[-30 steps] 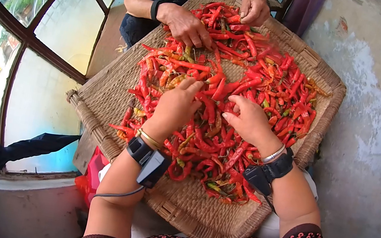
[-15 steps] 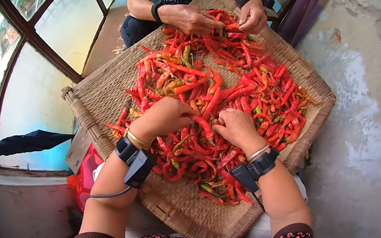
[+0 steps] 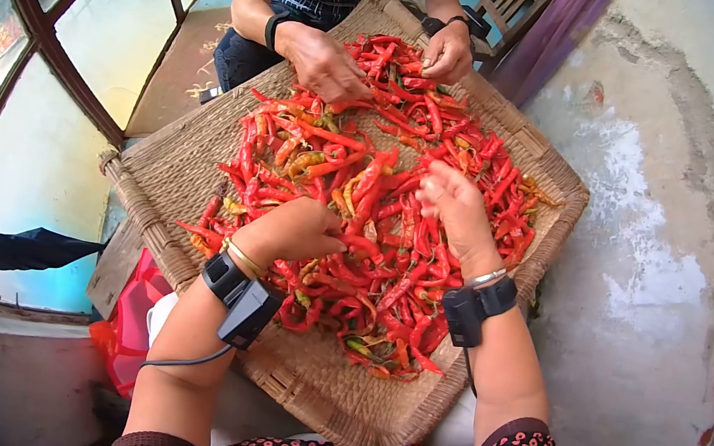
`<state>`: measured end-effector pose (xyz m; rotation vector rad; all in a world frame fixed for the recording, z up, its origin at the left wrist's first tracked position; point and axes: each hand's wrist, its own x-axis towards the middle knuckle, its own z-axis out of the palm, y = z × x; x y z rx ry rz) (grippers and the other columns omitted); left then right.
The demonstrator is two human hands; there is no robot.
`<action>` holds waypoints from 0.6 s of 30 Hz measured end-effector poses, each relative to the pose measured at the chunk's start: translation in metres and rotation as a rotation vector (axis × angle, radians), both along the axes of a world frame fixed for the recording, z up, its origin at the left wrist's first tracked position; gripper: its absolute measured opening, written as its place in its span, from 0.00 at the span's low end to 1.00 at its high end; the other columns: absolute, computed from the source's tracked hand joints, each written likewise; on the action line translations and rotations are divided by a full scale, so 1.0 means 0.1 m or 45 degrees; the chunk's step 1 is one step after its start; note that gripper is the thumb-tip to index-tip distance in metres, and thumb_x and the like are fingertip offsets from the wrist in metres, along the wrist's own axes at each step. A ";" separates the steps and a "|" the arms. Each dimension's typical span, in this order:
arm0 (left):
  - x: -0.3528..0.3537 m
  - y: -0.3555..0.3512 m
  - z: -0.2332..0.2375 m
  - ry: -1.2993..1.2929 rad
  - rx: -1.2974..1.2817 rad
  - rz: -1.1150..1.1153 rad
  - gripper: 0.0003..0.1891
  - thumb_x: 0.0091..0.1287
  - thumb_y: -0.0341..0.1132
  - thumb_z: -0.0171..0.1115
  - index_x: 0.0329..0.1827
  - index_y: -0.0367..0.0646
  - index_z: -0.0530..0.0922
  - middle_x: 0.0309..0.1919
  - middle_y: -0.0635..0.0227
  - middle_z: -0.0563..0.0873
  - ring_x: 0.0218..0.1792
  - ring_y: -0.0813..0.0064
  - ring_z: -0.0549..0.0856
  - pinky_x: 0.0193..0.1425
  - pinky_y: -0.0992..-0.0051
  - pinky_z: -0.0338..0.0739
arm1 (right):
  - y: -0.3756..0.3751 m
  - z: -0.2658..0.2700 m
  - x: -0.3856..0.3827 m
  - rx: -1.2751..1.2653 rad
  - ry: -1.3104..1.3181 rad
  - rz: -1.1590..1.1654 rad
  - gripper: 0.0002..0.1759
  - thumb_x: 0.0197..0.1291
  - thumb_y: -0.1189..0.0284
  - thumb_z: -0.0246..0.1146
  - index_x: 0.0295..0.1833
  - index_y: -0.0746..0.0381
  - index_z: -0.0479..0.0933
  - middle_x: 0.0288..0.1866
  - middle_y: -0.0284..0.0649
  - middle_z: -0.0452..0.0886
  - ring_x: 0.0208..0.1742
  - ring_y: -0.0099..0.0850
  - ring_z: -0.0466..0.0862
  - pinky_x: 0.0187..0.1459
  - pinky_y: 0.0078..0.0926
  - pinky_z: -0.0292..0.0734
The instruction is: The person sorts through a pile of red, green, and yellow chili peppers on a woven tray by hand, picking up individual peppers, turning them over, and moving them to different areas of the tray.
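Red chili peppers (image 3: 358, 271), with some yellowish and green ones among them, lie heaped on a square woven tray (image 3: 198, 159). My left hand (image 3: 294, 230) is over the near left part of the heap, its fingers curled at the peppers; what they hold, if anything, is hidden. My right hand (image 3: 456, 209) is raised over the right part of the heap with its fingers apart and nothing seen in them. Both wrists carry a bangle and a black strapped device.
Across the tray a co-worker's two hands (image 3: 325, 62) are at the far peppers. Windows (image 3: 61, 126) and a dark folded umbrella (image 3: 21, 257) are at the left, with a pink bag (image 3: 135, 318) below. A wooden chair (image 3: 510, 12) stands behind; a worn wall (image 3: 633, 269) is at the right.
My right hand has lifted away from my left hand and opened. My left hand remains low at the peppers. The co-worker's hands have moved apart, and the whole view has shifted slightly.
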<state>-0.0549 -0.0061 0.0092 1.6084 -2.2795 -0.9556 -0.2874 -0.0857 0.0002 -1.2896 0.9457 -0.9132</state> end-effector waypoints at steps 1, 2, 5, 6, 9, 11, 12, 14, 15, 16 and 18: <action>0.01 0.00 0.00 -0.029 -0.029 -0.021 0.13 0.55 0.41 0.61 0.36 0.40 0.82 0.26 0.55 0.83 0.29 0.60 0.82 0.35 0.66 0.75 | 0.04 0.05 -0.04 -0.020 0.304 0.060 0.21 0.59 0.70 0.59 0.56 0.69 0.70 0.40 0.37 0.79 0.38 0.25 0.80 0.38 0.21 0.75; 0.02 0.01 -0.01 -0.058 -0.052 -0.042 0.13 0.55 0.41 0.61 0.36 0.40 0.82 0.26 0.55 0.83 0.29 0.59 0.82 0.35 0.66 0.75 | 0.05 0.08 -0.08 -0.016 0.319 0.058 0.21 0.59 0.70 0.59 0.56 0.69 0.70 0.40 0.37 0.79 0.38 0.25 0.80 0.38 0.21 0.75; 0.01 0.05 -0.01 -0.088 -0.032 -0.034 0.14 0.54 0.42 0.61 0.33 0.40 0.82 0.26 0.54 0.82 0.31 0.56 0.82 0.36 0.63 0.75 | 0.17 0.31 -0.15 -0.451 1.199 0.644 0.18 0.54 0.68 0.62 0.49 0.65 0.75 0.37 0.42 0.81 0.39 0.32 0.81 0.40 0.26 0.75; 0.02 0.05 -0.01 -0.149 -0.021 -0.051 0.14 0.53 0.42 0.61 0.32 0.39 0.82 0.27 0.54 0.82 0.32 0.54 0.82 0.39 0.62 0.75 | 0.20 0.31 -0.15 -0.451 1.207 0.647 0.18 0.54 0.68 0.62 0.49 0.65 0.75 0.37 0.42 0.81 0.39 0.32 0.81 0.40 0.26 0.75; 0.03 0.06 -0.08 -0.209 -0.065 -0.071 0.13 0.53 0.42 0.61 0.31 0.40 0.82 0.26 0.54 0.82 0.33 0.54 0.82 0.39 0.60 0.75 | 0.26 0.24 -0.10 -0.928 1.206 0.789 0.19 0.51 0.70 0.60 0.52 0.61 0.73 0.36 0.47 0.78 0.39 0.46 0.79 0.42 0.37 0.74; 0.04 0.07 -0.10 -0.223 -0.088 -0.088 0.13 0.53 0.41 0.61 0.30 0.40 0.82 0.25 0.54 0.82 0.33 0.53 0.82 0.38 0.60 0.75 | 0.25 0.14 0.04 -0.938 1.200 0.684 0.22 0.52 0.71 0.60 0.54 0.59 0.71 0.37 0.47 0.77 0.38 0.46 0.79 0.41 0.38 0.74; 0.04 0.08 -0.11 -0.227 -0.112 -0.089 0.13 0.53 0.42 0.61 0.30 0.40 0.81 0.25 0.54 0.81 0.31 0.54 0.81 0.37 0.59 0.75 | 0.27 0.12 0.15 -0.941 1.188 0.570 0.24 0.52 0.72 0.60 0.57 0.57 0.69 0.38 0.47 0.76 0.38 0.46 0.78 0.41 0.39 0.74; 0.03 0.08 -0.12 -0.226 -0.138 -0.082 0.14 0.53 0.43 0.61 0.30 0.41 0.81 0.24 0.54 0.81 0.30 0.54 0.81 0.35 0.59 0.74 | 0.24 0.03 0.33 -1.031 1.211 0.605 0.26 0.53 0.73 0.58 0.61 0.55 0.65 0.41 0.47 0.74 0.38 0.46 0.78 0.40 0.40 0.74; 0.03 0.08 -0.12 -0.236 -0.132 -0.081 0.14 0.53 0.44 0.61 0.30 0.41 0.81 0.25 0.54 0.81 0.31 0.54 0.81 0.35 0.59 0.74 | 0.24 -0.01 0.42 -1.001 1.274 0.567 0.26 0.54 0.73 0.57 0.61 0.54 0.65 0.42 0.47 0.74 0.38 0.47 0.78 0.39 0.41 0.74; 0.02 0.08 -0.12 -0.246 -0.126 -0.081 0.14 0.53 0.44 0.61 0.30 0.41 0.81 0.25 0.54 0.81 0.31 0.54 0.81 0.36 0.59 0.74 | 0.22 -0.05 0.50 -0.970 1.337 0.527 0.26 0.54 0.73 0.56 0.61 0.53 0.65 0.43 0.47 0.74 0.37 0.47 0.78 0.37 0.42 0.75; 0.03 0.08 -0.14 -0.245 -0.134 -0.081 0.14 0.53 0.44 0.61 0.30 0.41 0.81 0.25 0.55 0.81 0.31 0.54 0.81 0.36 0.59 0.75 | 0.11 -0.17 0.57 -1.052 1.411 0.488 0.22 0.53 0.73 0.56 0.57 0.53 0.68 0.40 0.46 0.76 0.36 0.46 0.79 0.35 0.42 0.75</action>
